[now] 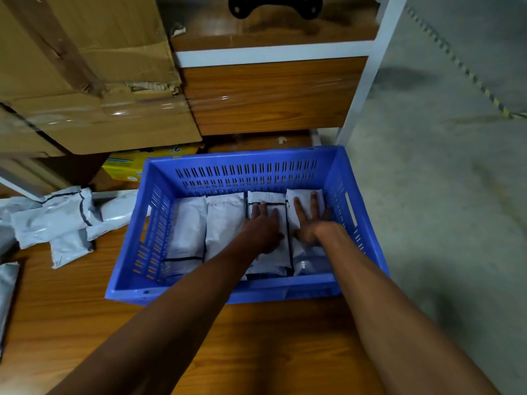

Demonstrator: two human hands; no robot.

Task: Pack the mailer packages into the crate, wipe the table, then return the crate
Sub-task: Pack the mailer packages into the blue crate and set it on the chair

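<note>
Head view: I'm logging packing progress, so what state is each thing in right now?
Blue slotted plastic crate: on the wooden table, partly filled.
Four grey plastic mailer packages in the crate: lying flat, side by side.
Loose grey mailer packages: heaped on the table left of the crate, not yet packed.
Left hand: flat, pressing a mailer.
Right hand: fingers spread, pressing the rightmost mailer.
</note>
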